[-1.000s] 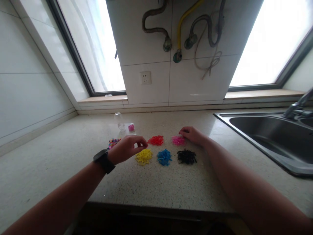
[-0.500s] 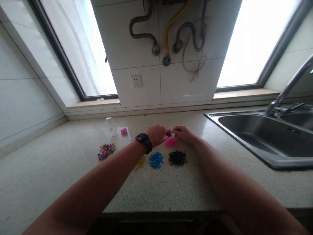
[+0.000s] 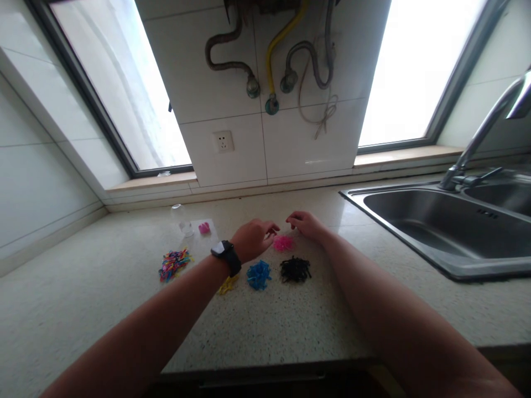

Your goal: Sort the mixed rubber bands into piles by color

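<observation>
My left hand (image 3: 254, 239), with a black watch (image 3: 226, 253) on its wrist, reaches beside a small pile of pink rubber bands (image 3: 283, 242). Its fingers are apart and nothing shows in them. Just behind the pink pile, my right hand (image 3: 305, 224) has thumb and fingertips pinched together; whatever they hold is too small to make out. Nearer to me lie a blue pile (image 3: 259, 275) and a black pile (image 3: 295, 269) of similar bands. A yellow pile (image 3: 227, 284) is partly hidden by my left forearm. Left of that arm sits a mixed-colour pile (image 3: 174, 264).
A clear glass (image 3: 182, 221) stands at the back left, beside a pink lump (image 3: 203, 228) on a pale sheet (image 3: 212, 235). A steel sink (image 3: 415, 221) with a faucet (image 3: 477, 138) is set into the counter (image 3: 257, 331) on the right. Pipes and a socket (image 3: 224, 141) are on the wall.
My left hand has drawn away to the left from my right hand, and its fingers have spread. The right hand stays pinched behind the pink pile. The view has shifted slightly.
</observation>
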A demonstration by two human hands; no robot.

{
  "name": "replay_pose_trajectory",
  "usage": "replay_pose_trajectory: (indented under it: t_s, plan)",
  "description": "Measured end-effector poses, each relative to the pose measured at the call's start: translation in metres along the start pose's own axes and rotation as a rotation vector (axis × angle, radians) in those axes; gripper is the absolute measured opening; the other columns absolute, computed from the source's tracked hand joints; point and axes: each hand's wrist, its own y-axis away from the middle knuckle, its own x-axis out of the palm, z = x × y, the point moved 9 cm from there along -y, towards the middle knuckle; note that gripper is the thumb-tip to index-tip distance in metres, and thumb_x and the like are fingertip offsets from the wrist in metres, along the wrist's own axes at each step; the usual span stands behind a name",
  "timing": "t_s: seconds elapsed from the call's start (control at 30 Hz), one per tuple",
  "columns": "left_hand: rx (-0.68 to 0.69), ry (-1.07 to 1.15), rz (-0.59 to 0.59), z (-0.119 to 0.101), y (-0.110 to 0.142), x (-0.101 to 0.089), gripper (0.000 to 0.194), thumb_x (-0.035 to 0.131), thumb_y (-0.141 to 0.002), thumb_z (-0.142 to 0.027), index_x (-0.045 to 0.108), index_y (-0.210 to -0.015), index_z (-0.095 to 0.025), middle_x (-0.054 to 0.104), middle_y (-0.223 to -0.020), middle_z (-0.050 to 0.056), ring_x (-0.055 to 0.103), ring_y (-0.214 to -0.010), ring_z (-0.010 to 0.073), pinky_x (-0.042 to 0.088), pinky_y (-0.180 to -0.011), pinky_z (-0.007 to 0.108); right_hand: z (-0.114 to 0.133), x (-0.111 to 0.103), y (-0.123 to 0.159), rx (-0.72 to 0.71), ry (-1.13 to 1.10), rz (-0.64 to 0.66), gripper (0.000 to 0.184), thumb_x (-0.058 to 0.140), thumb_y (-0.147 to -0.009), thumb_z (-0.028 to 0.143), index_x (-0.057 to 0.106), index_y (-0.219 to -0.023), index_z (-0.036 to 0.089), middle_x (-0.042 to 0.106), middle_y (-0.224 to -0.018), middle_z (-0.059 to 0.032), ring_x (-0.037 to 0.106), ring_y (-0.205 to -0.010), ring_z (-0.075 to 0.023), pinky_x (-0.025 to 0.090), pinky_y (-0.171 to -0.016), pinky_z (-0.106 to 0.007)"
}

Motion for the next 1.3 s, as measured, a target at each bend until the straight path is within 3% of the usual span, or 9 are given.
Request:
replay_pose_trajectory:
  t_s: [0.1, 0.17, 0.33, 0.43, 0.63, 0.77, 0.87, 1.17, 1.3]
  plan:
    - [0.058, 0.074, -0.026, -0.026, 0.038, -0.016, 0.018, 0.054, -0.093, -0.021, 0.067, -0.105, -0.020, 0.070, -0.096, 0.005, 0.062, -0.094, 0.0192, 0.048, -0.087, 0.033, -0.001, 0.000, 0.000, 0.003, 0.023, 0.006, 0.030, 0.056, -0.081, 0.041, 0.071, -0.082, 0.015, 0.064, -0.065, -0.0001, 0.042, -0.050, -0.0099, 0.031, -0.049, -0.024]
    - [0.111, 0.150, 0.031, -0.048, 0.066, -0.016, 0.017, 0.056, -0.091, -0.019, 0.066, -0.104, -0.020, 0.069, -0.094, 0.003, 0.061, -0.090, 0.0183, 0.047, -0.084, 0.032, -0.001, 0.001, 0.000, 0.002, 0.020, 0.007, 0.030, 0.055, -0.082, 0.041, 0.071, -0.083, 0.015, 0.064, -0.066, -0.0004, 0.043, -0.050, -0.0099, 0.031, -0.049, -0.024]
    - [0.117, 0.446, 0.256, -0.091, 0.124, 0.009, 0.018, 0.058, -0.089, -0.020, 0.067, -0.105, -0.023, 0.068, -0.083, -0.002, 0.057, -0.067, 0.0103, 0.045, -0.065, 0.021, -0.004, 0.000, 0.000, 0.009, 0.011, 0.005, 0.029, 0.055, -0.082, 0.040, 0.071, -0.086, 0.016, 0.065, -0.068, -0.0007, 0.044, -0.050, -0.0099, 0.031, -0.049, -0.024]
    - [0.223, 0.489, 0.289, -0.109, 0.142, 0.021, 0.019, 0.060, -0.086, -0.015, 0.068, -0.101, -0.022, 0.069, -0.082, -0.002, 0.060, -0.070, 0.0101, 0.046, -0.068, 0.020, -0.005, 0.000, 0.001, 0.022, 0.023, 0.014, 0.029, 0.055, -0.082, 0.040, 0.071, -0.084, 0.016, 0.065, -0.068, -0.0009, 0.044, -0.050, -0.0099, 0.031, -0.049, -0.024]
    - [0.398, 0.423, 0.258, -0.114, 0.150, 0.034, 0.015, 0.063, -0.081, -0.014, 0.068, -0.094, -0.020, 0.069, -0.075, -0.003, 0.062, -0.070, 0.0120, 0.047, -0.069, 0.022, -0.003, 0.001, 0.004, 0.043, 0.013, 0.035, 0.030, 0.056, -0.082, 0.040, 0.070, -0.089, 0.015, 0.064, -0.070, -0.0019, 0.044, -0.051, -0.0102, 0.031, -0.048, -0.024]
    - [0.465, 0.358, 0.275, -0.110, 0.152, 0.040, 0.006, 0.065, -0.085, -0.022, 0.068, -0.090, -0.024, 0.065, -0.065, -0.005, 0.055, -0.058, 0.0123, 0.042, -0.057, 0.024, 0.001, 0.004, 0.005, 0.047, 0.026, 0.066, 0.029, 0.056, -0.083, 0.039, 0.070, -0.090, 0.015, 0.064, -0.069, -0.0020, 0.043, -0.050, -0.0099, 0.032, -0.049, -0.024]
    - [0.507, 0.342, 0.265, -0.110, 0.154, 0.042, 0.004, 0.064, -0.089, -0.026, 0.066, -0.091, -0.023, 0.065, -0.066, -0.005, 0.055, -0.058, 0.0119, 0.042, -0.059, 0.025, 0.004, 0.005, 0.006, 0.040, 0.042, 0.066, 0.031, 0.056, -0.083, 0.041, 0.070, -0.091, 0.015, 0.065, -0.070, -0.0023, 0.044, -0.051, -0.0100, 0.033, -0.049, -0.024]
    - [0.588, 0.174, 0.164, -0.117, 0.159, 0.044, 0.016, 0.062, -0.093, -0.035, 0.063, -0.086, -0.021, 0.061, -0.062, -0.005, 0.050, -0.055, 0.0129, 0.036, -0.051, 0.028, 0.020, 0.011, 0.013, 0.047, -0.098, 0.061, 0.031, 0.059, -0.081, 0.039, 0.069, -0.098, 0.014, 0.065, -0.077, -0.0047, 0.046, -0.053, -0.0094, 0.035, -0.045, -0.022]
    - [0.621, 0.113, 0.111, -0.119, 0.160, 0.045, 0.022, 0.058, -0.095, -0.035, 0.058, -0.079, -0.020, 0.060, -0.061, -0.005, 0.048, -0.054, 0.0126, 0.035, -0.050, 0.029, 0.045, 0.016, 0.018, -0.003, -0.179, 0.068, 0.030, 0.060, -0.080, 0.036, 0.069, -0.101, 0.016, 0.066, -0.084, -0.0066, 0.051, -0.061, -0.0119, 0.040, -0.047, -0.023]
